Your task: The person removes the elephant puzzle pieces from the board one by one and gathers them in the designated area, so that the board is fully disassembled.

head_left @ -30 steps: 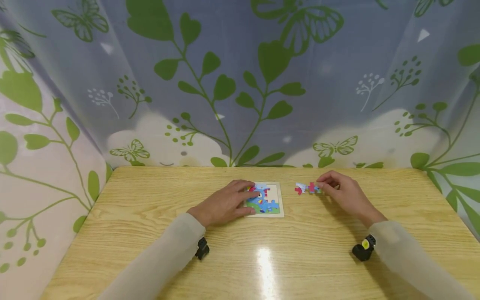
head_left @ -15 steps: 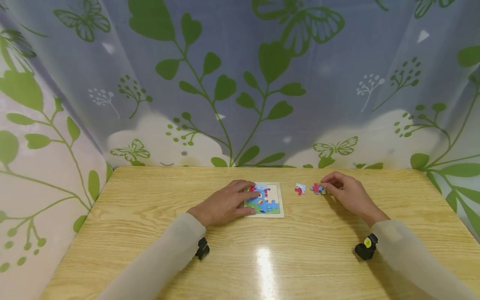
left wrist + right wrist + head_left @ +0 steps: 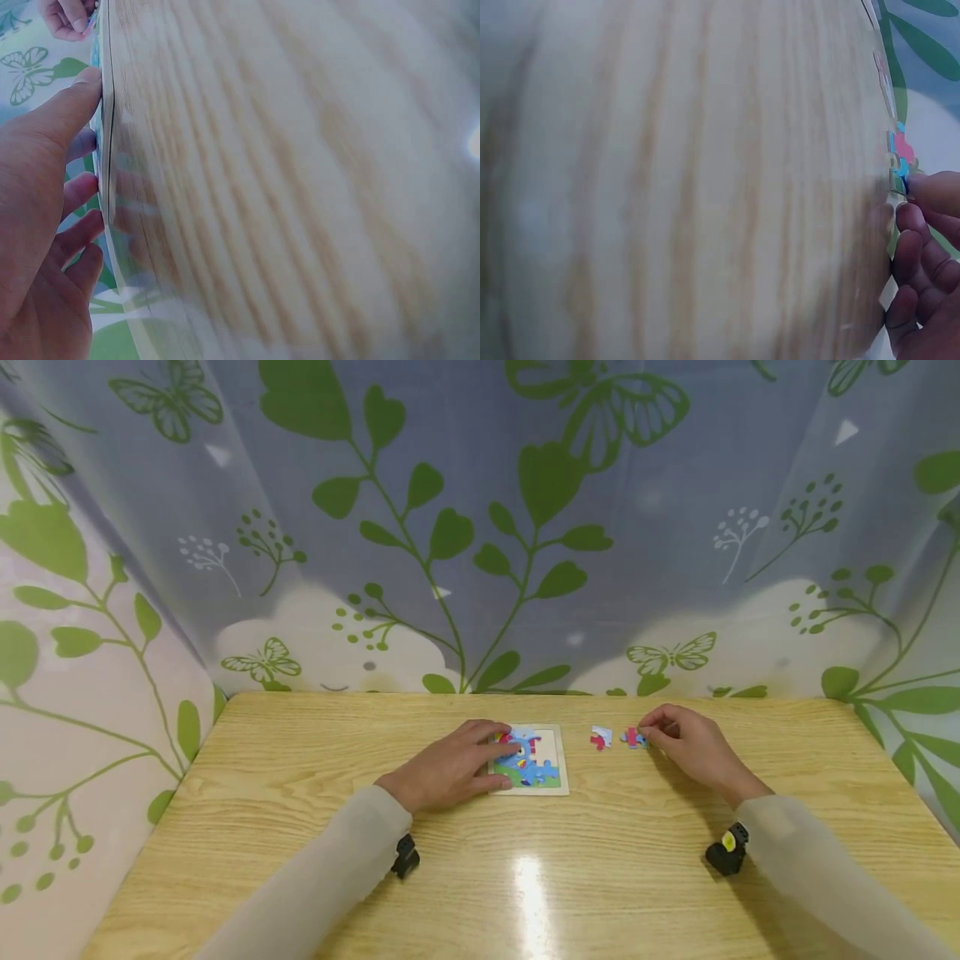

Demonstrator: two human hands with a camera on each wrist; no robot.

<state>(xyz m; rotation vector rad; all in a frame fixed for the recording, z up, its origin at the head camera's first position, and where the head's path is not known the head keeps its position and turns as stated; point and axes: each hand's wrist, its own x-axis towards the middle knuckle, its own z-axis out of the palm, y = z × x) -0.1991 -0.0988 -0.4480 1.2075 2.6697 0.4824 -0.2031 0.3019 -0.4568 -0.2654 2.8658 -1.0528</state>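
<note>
My left hand (image 3: 450, 764) rests on the left part of a small framed jigsaw puzzle (image 3: 564, 772), fingers spread over its face. The frame holds a picture of a blue cartoon animal on green, with a bare pale patch at its upper right. To the right, my right hand (image 3: 693, 745) pinches a red and blue puzzle piece (image 3: 632, 737) between thumb and fingertips, close over the table. The right wrist view shows the same puzzle piece (image 3: 903, 150) tilted up at the fingertips. A white and red puzzle piece (image 3: 601, 737) lies between the frame and that hand.
The wooden table (image 3: 465, 877) reaches back to a patterned curtain (image 3: 480, 568) with green leaves and butterflies. Black wrist cameras sit at the left cuff (image 3: 405, 857) and the right cuff (image 3: 727, 852). A bright light reflection shows on the front of the table.
My right hand has drawn the red and blue puzzle piece rightward, apart from the white and red one, then slightly back left. The left hand stays on the puzzle.
</note>
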